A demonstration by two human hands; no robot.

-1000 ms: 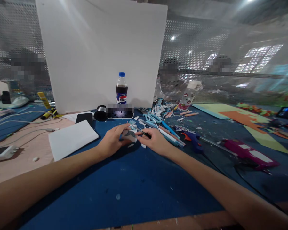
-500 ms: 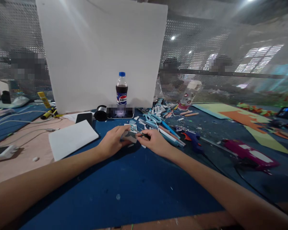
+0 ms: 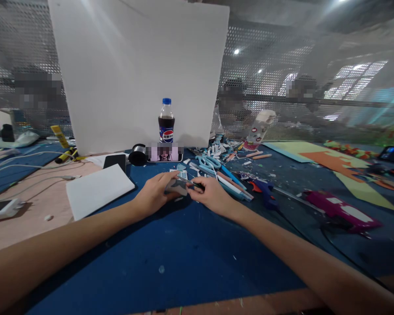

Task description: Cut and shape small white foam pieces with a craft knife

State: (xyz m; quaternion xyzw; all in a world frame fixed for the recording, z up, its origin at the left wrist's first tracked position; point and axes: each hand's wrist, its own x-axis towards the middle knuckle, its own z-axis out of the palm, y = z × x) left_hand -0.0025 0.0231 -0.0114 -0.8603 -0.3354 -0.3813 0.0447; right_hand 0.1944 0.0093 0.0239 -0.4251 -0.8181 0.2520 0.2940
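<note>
Pinched in my left hand (image 3: 154, 194) is a small grey-white piece of card (image 3: 176, 187), held just above the blue mat (image 3: 170, 253). My right hand (image 3: 210, 194) closes on a slim craft knife (image 3: 197, 185) with a dark handle. Its silver front end points left and lies against or just over the card; whether it touches is too small to tell. Beyond both hands, small white and pale blue scraps (image 3: 183, 174) lie on the mat. A pair of light blue scissors (image 3: 210, 162) is just past my right hand.
A cola bottle (image 3: 167, 127) stands behind a propped phone (image 3: 164, 153), before a white board (image 3: 141, 74). White sheets (image 3: 100, 191) lie left. On the right are blue rods (image 3: 233, 175), a blue glue gun (image 3: 265, 194) with a cord, a magenta tool (image 3: 343, 212) and coloured paper (image 3: 331, 162).
My right hand and the knife have shifted very slightly; the knife's silver end shows a little more clearly. My left hand stays put. The phone's screen picture has changed from dark to light pink.
</note>
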